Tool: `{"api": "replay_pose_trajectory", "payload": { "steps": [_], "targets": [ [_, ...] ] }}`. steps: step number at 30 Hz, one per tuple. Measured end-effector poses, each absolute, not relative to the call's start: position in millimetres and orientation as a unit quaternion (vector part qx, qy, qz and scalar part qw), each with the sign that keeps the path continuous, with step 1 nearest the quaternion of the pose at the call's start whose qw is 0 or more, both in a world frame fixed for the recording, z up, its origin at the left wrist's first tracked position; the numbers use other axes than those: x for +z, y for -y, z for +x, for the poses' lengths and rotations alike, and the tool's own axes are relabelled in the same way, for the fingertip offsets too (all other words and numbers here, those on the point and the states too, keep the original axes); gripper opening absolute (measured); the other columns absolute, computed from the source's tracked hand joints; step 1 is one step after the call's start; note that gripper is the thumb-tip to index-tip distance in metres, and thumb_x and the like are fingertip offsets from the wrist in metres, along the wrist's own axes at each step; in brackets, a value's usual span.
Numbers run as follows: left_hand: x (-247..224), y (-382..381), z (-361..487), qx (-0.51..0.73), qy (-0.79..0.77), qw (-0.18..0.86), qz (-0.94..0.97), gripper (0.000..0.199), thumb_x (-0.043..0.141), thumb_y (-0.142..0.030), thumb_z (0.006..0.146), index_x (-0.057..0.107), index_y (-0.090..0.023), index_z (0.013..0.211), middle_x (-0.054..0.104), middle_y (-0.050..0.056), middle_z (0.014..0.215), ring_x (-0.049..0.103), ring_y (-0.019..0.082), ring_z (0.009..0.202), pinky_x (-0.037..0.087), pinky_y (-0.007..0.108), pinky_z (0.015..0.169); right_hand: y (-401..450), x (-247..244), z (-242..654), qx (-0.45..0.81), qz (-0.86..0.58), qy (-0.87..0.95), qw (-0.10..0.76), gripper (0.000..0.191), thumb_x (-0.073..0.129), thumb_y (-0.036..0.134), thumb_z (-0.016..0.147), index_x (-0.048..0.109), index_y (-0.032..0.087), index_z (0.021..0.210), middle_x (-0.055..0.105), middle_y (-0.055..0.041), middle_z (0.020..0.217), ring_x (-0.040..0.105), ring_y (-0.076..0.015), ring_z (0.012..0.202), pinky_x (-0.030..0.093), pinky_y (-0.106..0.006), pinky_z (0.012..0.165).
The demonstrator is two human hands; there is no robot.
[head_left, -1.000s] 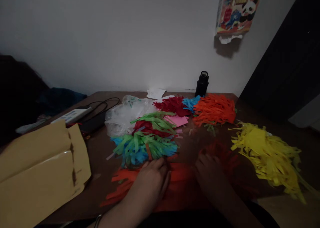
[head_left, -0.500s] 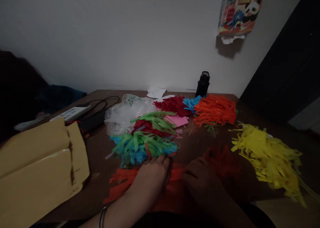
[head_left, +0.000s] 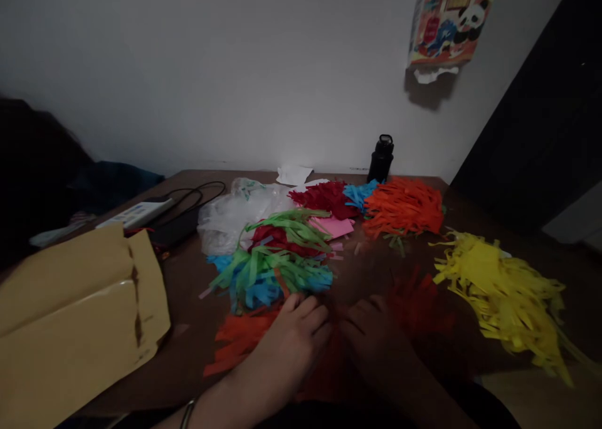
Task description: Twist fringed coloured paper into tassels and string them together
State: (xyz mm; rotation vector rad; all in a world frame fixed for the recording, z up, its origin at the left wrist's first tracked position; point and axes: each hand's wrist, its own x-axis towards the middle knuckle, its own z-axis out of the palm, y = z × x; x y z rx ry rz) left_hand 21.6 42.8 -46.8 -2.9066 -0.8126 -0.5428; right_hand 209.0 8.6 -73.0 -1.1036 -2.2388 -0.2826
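My left hand (head_left: 301,328), fingers curled together, grips the red-orange fringed paper (head_left: 244,338) that fans out to its left. Close beside it on the right, my right hand (head_left: 371,328) is closed on the middle of the same paper, in dim light. Dark red fringe (head_left: 418,303) spreads to the right of that hand. Just beyond my left hand lies a pile of green and blue paper strips (head_left: 273,278). The fingertips of both hands are partly hidden.
Yellow strips (head_left: 503,297) lie at the right, orange strips (head_left: 404,206) and a black bottle (head_left: 380,159) at the back. A plastic bag (head_left: 239,212), pink paper (head_left: 336,227) and power strip (head_left: 136,213) are farther left. A tan envelope (head_left: 84,316) covers the left side.
My left hand has shifted slightly right, its fingers more curled, and the red-orange fringe on the left has moved with it. My right hand has moved only a little.
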Motion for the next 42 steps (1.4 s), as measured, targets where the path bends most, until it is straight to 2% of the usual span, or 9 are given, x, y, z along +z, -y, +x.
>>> {"api": "replay_pose_trajectory", "payload": {
  "steps": [3, 6, 11, 17, 24, 28, 31, 35, 42],
  "targets": [
    [-52, -43, 20, -0.165, 0.266, 0.052, -0.948, 0.019, 0.063, -0.018, 0.091, 0.060, -0.018, 0.072, 0.061, -0.001, 0.076, 0.046, 0.018, 0.075, 0.026, 0.036, 0.076, -7, -74, 216, -0.108, -0.406, 0.857, 0.298, 0.035, 0.035, 0.010, 0.100, 0.061, 0.017, 0.077, 0.062, -0.0033, 0.073, 0.049, -0.0176, 0.069, 0.035, -0.037, 0.077],
    [-55, -44, 15, -0.151, 0.279, 0.034, -0.948, 0.012, 0.066, -0.018, 0.088, 0.062, -0.019, 0.077, 0.063, -0.001, 0.080, 0.047, 0.019, 0.080, 0.026, 0.037, 0.077, -2, -75, 232, -0.067, -0.401, 0.864, 0.298, 0.036, 0.033, 0.015, 0.103, 0.064, 0.017, 0.084, 0.063, -0.0017, 0.075, 0.053, -0.0162, 0.074, 0.036, -0.038, 0.089],
    [-55, -40, 10, -0.146, 0.327, -0.052, -0.932, 0.013, 0.056, -0.013, 0.092, 0.064, -0.019, 0.083, 0.064, 0.001, 0.086, 0.050, 0.020, 0.082, 0.028, 0.038, 0.078, 8, -79, 256, -0.005, -0.425, 0.843, 0.330, 0.035, 0.035, 0.014, 0.102, 0.065, 0.022, 0.088, 0.067, 0.0016, 0.084, 0.059, -0.0140, 0.084, 0.026, -0.042, 0.108],
    [-44, -39, 18, -0.117, 0.399, -0.128, -0.900, 0.022, 0.046, -0.012, 0.092, 0.067, -0.017, 0.085, 0.064, 0.007, 0.096, 0.055, 0.025, 0.092, 0.034, 0.043, 0.084, 3, -81, 250, 0.006, -0.515, 0.789, 0.335, 0.022, 0.050, 0.007, 0.089, 0.061, 0.022, 0.078, 0.067, -0.0009, 0.096, 0.058, -0.0186, 0.097, 0.029, -0.042, 0.101],
    [-47, -49, 31, -0.064, 0.436, -0.039, -0.897, 0.013, 0.058, -0.016, 0.086, 0.069, -0.016, 0.093, 0.065, 0.008, 0.093, 0.058, 0.027, 0.088, 0.034, 0.043, 0.079, -2, -80, 240, -0.067, -0.615, 0.732, 0.285, 0.009, 0.060, 0.011, 0.077, 0.061, 0.020, 0.075, 0.068, -0.0072, 0.094, 0.059, -0.0264, 0.094, 0.034, -0.049, 0.092],
    [-53, -51, 31, -0.109, 0.331, 0.000, -0.937, 0.011, 0.061, -0.015, 0.090, 0.067, -0.021, 0.097, 0.064, 0.002, 0.087, 0.053, 0.021, 0.081, 0.030, 0.037, 0.074, 1, -78, 237, -0.113, -0.578, 0.740, 0.324, 0.019, 0.052, 0.006, 0.084, 0.063, 0.020, 0.079, 0.068, -0.0062, 0.092, 0.058, -0.0238, 0.091, 0.029, -0.051, 0.097],
    [-53, -50, 29, -0.138, 0.287, -0.003, -0.948, 0.002, 0.066, -0.019, 0.088, 0.065, -0.021, 0.087, 0.064, 0.000, 0.083, 0.050, 0.019, 0.078, 0.027, 0.037, 0.073, 1, -75, 229, -0.109, -0.492, 0.789, 0.351, 0.024, 0.049, 0.004, 0.089, 0.063, 0.021, 0.080, 0.065, -0.0011, 0.081, 0.055, -0.0193, 0.085, 0.029, -0.045, 0.096],
    [-50, -47, 29, -0.159, 0.275, -0.014, -0.948, 0.010, 0.063, -0.017, 0.089, 0.063, -0.020, 0.079, 0.063, 0.000, 0.081, 0.048, 0.019, 0.077, 0.025, 0.038, 0.073, -3, -74, 219, -0.074, -0.450, 0.834, 0.310, 0.019, 0.056, 0.005, 0.089, 0.062, 0.020, 0.079, 0.063, 0.0017, 0.075, 0.053, -0.0157, 0.076, 0.033, -0.036, 0.085],
    [-50, -49, 34, -0.136, 0.306, 0.002, -0.942, 0.016, 0.063, -0.015, 0.088, 0.062, -0.019, 0.073, 0.063, 0.000, 0.076, 0.049, 0.019, 0.075, 0.025, 0.038, 0.072, -6, -76, 215, -0.089, -0.477, 0.833, 0.265, 0.013, 0.058, 0.005, 0.085, 0.061, 0.018, 0.084, 0.063, -0.0009, 0.079, 0.052, -0.0185, 0.076, 0.032, -0.037, 0.080]
  ]
}}
